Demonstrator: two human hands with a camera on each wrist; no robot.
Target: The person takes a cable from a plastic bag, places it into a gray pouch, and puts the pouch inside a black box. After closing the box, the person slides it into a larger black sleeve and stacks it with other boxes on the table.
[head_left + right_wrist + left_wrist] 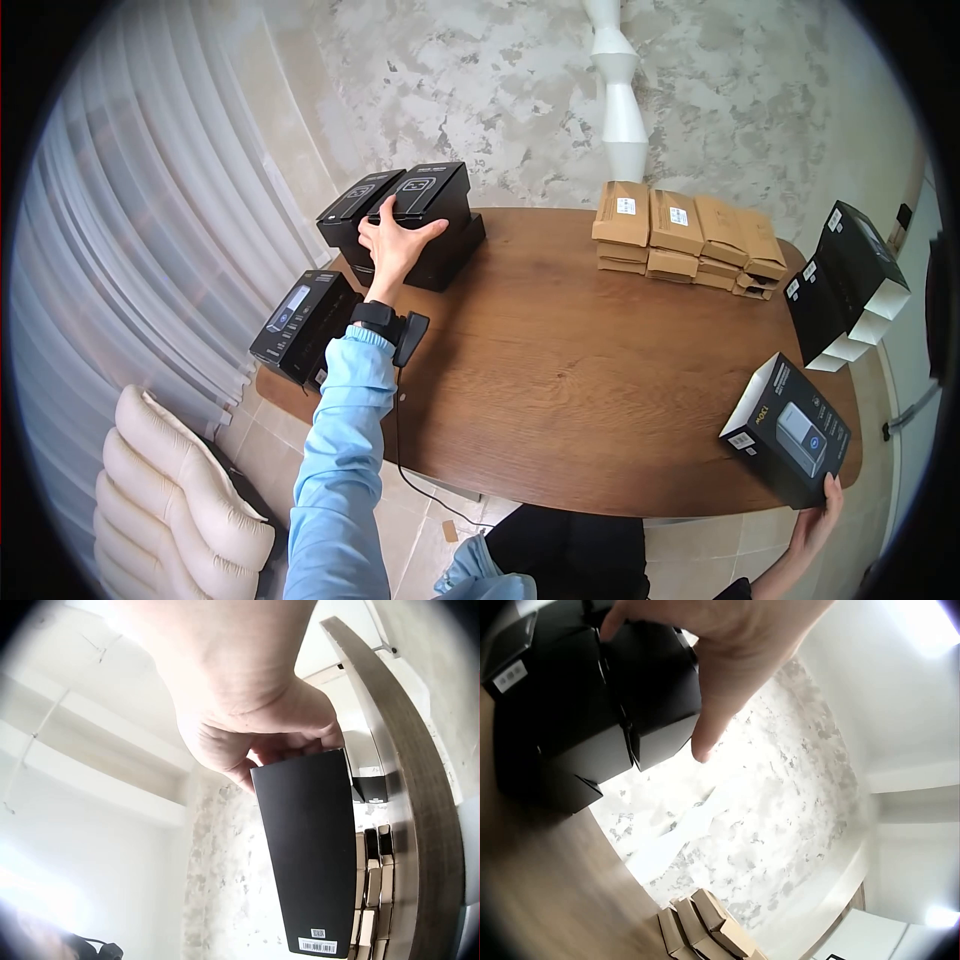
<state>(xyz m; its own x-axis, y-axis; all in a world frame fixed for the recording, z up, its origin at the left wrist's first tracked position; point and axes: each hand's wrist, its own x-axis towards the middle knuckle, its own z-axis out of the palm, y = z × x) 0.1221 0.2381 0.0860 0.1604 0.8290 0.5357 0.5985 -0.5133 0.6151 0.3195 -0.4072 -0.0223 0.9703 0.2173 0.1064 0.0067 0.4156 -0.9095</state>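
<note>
My left hand (393, 245) reaches over the black boxes at the back left, its spread fingers on the upper box (432, 190) at the front of the stack. In the left wrist view the hand (724, 656) lies over the dark boxes (570, 712), thumb extended beside one of them. At the table's right front edge my right hand (818, 525) grips the near end of a black printed box (790, 430). In the right wrist view the fingers of that hand (255, 727) curl round the end of the box (307, 847).
Another black box (305, 325) lies at the table's left edge. Stacked brown cartons (675, 222) stand at the back right, with black sleeves with white insides (845, 285) beside them. A cable (405, 465) hangs over the front edge of the wooden table (560, 380).
</note>
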